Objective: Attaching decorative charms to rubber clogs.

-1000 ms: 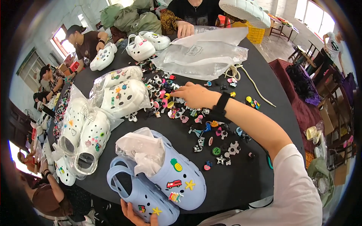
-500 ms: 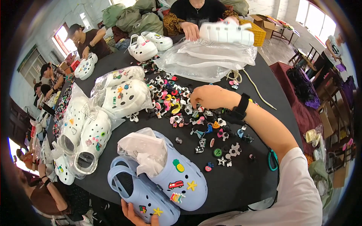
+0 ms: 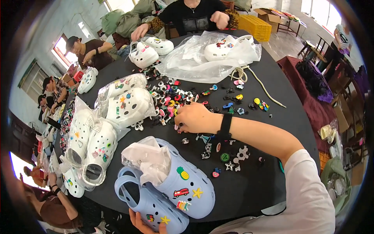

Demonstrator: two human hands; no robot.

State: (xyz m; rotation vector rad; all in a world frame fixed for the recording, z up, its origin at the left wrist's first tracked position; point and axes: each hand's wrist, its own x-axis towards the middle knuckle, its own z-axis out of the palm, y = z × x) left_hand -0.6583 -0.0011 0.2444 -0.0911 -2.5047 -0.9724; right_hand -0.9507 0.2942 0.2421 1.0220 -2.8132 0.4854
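The right hand [image 3: 198, 118], at the centre, has its fingers bent down at the charms [image 3: 171, 103] heaped to its upper left; whether they pinch one I cannot tell. At lower centre, the left hand [image 3: 141, 226] grips a blue clog [image 3: 157, 208] slanting from upper left to lower right.

Blue clogs [image 3: 198, 177]: smooth, matt foam-like plastic. Charms [image 3: 170, 102]: glossy, rubbery plastic. Large bag [image 3: 185, 64]: crinkled, translucent plastic. Tabletop [image 3: 249, 191]: matt.

Bright daylight from blown-out windows [image 3: 321, 15], fisheye-bent edges, black vignetted corners
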